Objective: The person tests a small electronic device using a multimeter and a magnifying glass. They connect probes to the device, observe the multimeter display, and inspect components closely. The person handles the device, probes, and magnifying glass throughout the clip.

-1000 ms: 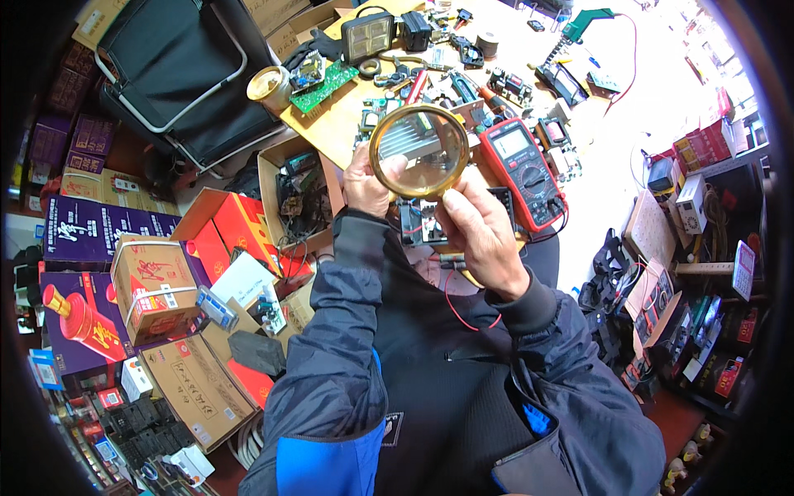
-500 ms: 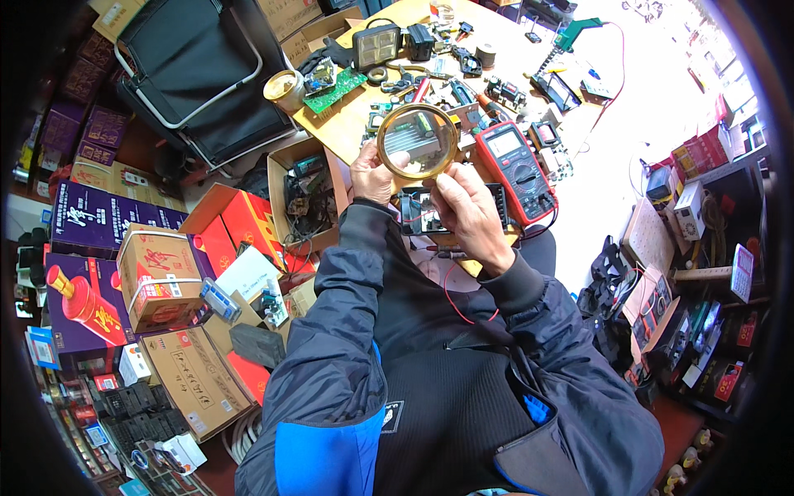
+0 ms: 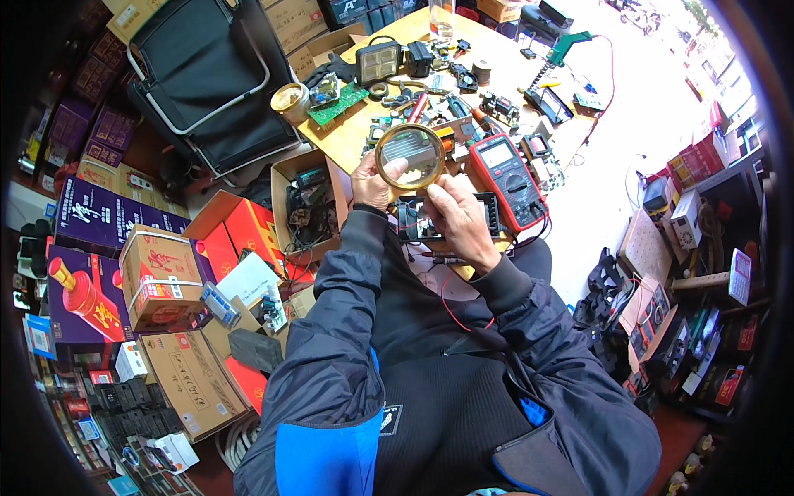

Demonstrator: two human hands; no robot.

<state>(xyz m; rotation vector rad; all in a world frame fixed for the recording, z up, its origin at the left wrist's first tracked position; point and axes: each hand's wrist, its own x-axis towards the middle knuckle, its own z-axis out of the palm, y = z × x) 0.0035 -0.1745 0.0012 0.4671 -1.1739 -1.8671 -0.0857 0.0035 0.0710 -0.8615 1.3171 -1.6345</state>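
Note:
My right hand [image 3: 463, 221] pinches the short grip of a round, gold-rimmed magnifying glass [image 3: 411, 127], holding it up over the table's near edge. Closed behind the lens's left side, my left hand [image 3: 370, 183] shows its thumb through the glass. It holds a grey ribbed electronic part [image 3: 418, 151], seen through the lens; its exact kind is unclear. Below both hands lies an open black housing [image 3: 492, 217] with parts inside, partly covered by my right hand. A red multimeter [image 3: 496, 178] with test leads sits just right of my right hand.
The wooden table [image 3: 335, 147] carries a green circuit board [image 3: 343, 101], a square lamp [image 3: 379, 62], a solder spool [image 3: 481, 70], a green-handled tool [image 3: 571, 45] and loose parts. A folding chair [image 3: 207, 83] stands left, above stacked cartons [image 3: 192, 380].
The magnifying glass and both hands have shifted slightly left and down in the picture. The lens shows the grey part at a slightly different angle. Both grips stay the same.

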